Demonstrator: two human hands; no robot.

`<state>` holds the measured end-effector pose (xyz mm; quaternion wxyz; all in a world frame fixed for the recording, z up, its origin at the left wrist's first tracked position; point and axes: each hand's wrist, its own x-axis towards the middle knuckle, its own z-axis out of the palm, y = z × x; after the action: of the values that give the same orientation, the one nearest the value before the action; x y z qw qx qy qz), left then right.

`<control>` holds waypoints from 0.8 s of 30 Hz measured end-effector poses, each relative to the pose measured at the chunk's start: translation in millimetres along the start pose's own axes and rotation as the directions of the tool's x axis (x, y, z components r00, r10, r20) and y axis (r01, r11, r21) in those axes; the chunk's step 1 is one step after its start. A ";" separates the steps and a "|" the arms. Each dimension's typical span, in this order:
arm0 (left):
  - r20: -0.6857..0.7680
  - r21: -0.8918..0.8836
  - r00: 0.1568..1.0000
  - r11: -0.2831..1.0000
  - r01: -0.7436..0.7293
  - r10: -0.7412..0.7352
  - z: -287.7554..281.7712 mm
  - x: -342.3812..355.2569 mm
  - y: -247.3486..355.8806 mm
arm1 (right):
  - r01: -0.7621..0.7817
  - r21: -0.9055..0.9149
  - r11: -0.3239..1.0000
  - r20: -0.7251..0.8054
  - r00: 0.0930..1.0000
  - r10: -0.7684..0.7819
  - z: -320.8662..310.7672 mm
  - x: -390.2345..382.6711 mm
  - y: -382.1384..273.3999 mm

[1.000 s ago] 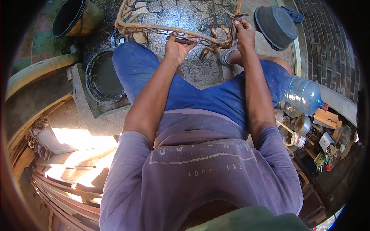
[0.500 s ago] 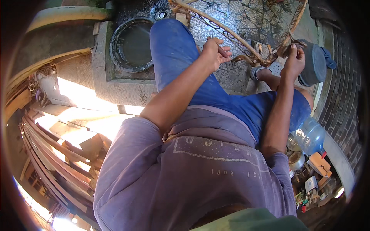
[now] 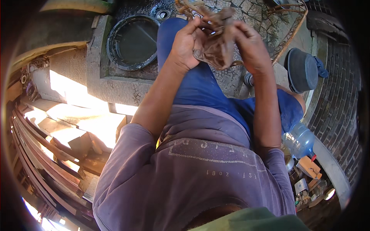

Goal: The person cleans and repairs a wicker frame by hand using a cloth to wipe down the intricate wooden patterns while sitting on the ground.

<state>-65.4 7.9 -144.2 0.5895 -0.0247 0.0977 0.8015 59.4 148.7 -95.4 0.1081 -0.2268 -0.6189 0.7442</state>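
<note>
Above my blue-clad left leg [image 3: 173,34], my left hand [image 3: 187,48] grips a crumpled brown cloth [image 3: 214,52] from the left, thumb raised. My right hand [image 3: 250,46] pinches the same cloth from the right, its fingers bent and slightly blurred. Behind the cloth is a brown curved frame [image 3: 289,44] with dark scrollwork, partly hidden by my hands and the cloth; its long right-hand rail slants down behind my right hand.
A round dark basin [image 3: 131,44] of liquid lies at upper left. A grey tub [image 3: 302,71] stands right, beside a blue item [image 3: 322,71]. An empty blue water bottle [image 3: 298,140] lies at my right above assorted clutter. Wooden planks [image 3: 46,158] are stacked at lower left.
My right hand has moved left, bringing the cloth from the frame's right end to my left hand. The dark slim piece seen earlier in my left hand is no longer visible.
</note>
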 end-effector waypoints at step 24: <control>-0.424 0.580 0.795 0.804 -0.130 0.434 -69.8 -68.5 104.3 | -0.018 -0.698 0.716 -0.337 0.891 -0.305 4.8 27.8 21.3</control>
<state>-148.9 -99.3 -188.6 0.3897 -0.0715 0.4753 0.7856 35.4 152.3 -121.1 0.2092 -0.3582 -0.8253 0.3832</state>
